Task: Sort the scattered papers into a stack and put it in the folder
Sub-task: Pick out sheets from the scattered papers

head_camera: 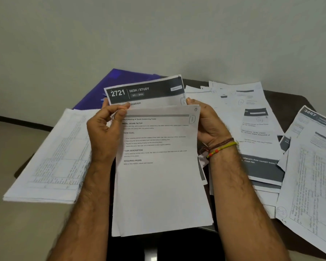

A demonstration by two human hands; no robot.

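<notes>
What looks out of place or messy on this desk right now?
The white printed sheets on the right lie fanned and overlapping at different angles, some hanging past the dark table's edge. A tabulated paper bundle on the left overhangs too. The purple plastic folder is half buried. Both hands hold a stack of sheets.

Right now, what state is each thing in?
Left hand: pinches the held stack's top left corner.
Right hand: grips its top right edge.
Held stack of white printed sheets: lifted, unaligned.
Purple plastic folder: lying behind, partly covered.
Scattered white papers: loose, overlapping on the dark table.
</notes>
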